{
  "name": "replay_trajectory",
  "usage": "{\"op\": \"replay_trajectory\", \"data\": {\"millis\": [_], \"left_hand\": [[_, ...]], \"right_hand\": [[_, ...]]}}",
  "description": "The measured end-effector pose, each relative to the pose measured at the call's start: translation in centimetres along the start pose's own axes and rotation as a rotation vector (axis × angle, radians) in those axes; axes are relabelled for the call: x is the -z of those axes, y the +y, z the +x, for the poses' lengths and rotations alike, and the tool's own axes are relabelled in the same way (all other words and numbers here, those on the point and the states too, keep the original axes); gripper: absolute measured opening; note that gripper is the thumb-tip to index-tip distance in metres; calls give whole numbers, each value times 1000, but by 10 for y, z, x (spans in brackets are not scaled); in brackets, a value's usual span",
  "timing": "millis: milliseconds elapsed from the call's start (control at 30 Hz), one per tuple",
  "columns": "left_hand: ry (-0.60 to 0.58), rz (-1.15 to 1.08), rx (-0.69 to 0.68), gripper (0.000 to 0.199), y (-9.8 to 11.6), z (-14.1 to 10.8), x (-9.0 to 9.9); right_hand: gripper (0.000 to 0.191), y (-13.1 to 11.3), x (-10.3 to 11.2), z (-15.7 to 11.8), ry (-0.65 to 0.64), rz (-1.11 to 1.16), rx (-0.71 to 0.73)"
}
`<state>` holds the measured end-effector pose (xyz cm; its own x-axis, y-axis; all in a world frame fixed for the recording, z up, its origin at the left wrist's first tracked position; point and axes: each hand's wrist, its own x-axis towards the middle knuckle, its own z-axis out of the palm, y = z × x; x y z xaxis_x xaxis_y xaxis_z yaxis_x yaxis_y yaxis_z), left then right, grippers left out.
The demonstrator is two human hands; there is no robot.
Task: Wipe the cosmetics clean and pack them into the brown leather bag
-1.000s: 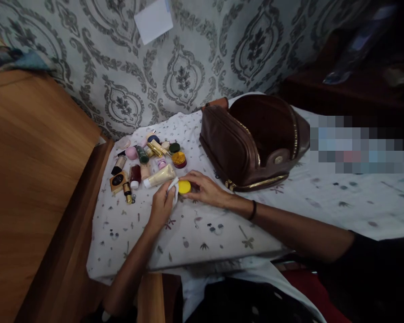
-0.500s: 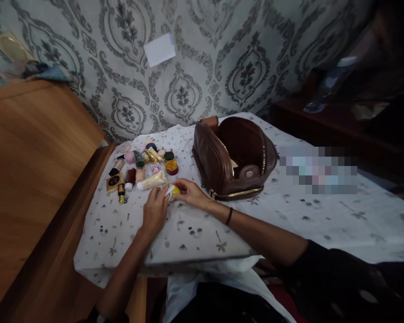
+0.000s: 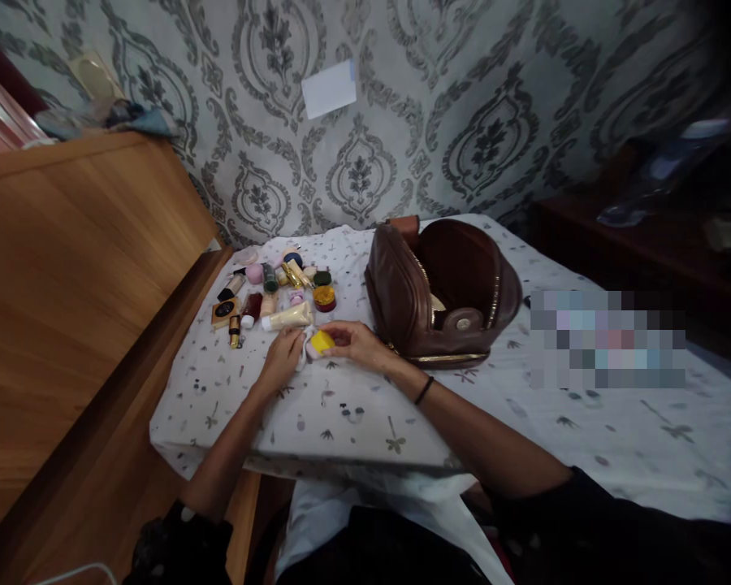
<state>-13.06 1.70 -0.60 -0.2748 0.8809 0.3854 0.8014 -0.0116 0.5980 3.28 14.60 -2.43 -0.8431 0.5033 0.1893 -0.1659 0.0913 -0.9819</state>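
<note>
Head view: the right hand (image 3: 359, 344) has its fingers closed around a yellow-lidded jar (image 3: 321, 342), while the left hand (image 3: 282, 357) pinches a white cloth (image 3: 304, 351) against it. Just beyond the left fingers lies a cream squeeze tube (image 3: 290, 316) — and right of the right fingers, an unzipped brown bag (image 3: 402, 301) stands on the printed sheet (image 3: 353, 439).

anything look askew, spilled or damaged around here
Nothing visible looks spilled or broken. The white paper on the patterned wall tilts, its right side higher, and the brown bag gapes unzipped beside jumbled cosmetics. A pixelated patch right of the bag hides whatever lies there.
</note>
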Motion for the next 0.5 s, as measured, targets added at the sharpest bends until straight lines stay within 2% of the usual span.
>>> {"op": "replay_trajectory", "data": {"millis": [267,500], "left_hand": [[42,-196,23,34,5,-11,6],[7,-184,-77,32,5,-14,9]], "right_hand": [[53,5,-8,2,40,17,-18],[45,5,-9,-2,89,-192,-3]]}}
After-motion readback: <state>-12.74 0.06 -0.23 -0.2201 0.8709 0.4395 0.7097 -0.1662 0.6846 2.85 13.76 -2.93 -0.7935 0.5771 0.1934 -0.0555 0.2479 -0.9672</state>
